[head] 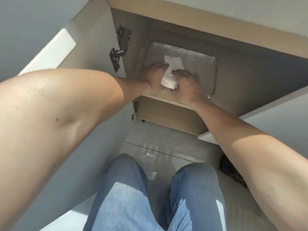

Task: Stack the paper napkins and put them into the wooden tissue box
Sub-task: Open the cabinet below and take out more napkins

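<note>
Both hands, left hand point(154, 75) and right hand point(187, 87), grip the paper napkins point(170, 75), whose long axis runs from seven to one o'clock.

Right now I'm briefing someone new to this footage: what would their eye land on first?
First, the white paper napkins, bunched between the left hand and right hand, both in a grip on them, inside an open cabinet. Behind them a ribbed translucent tray stands against the cabinet's back. Below, the person's blue jeans fill the bottom of the view.
</note>
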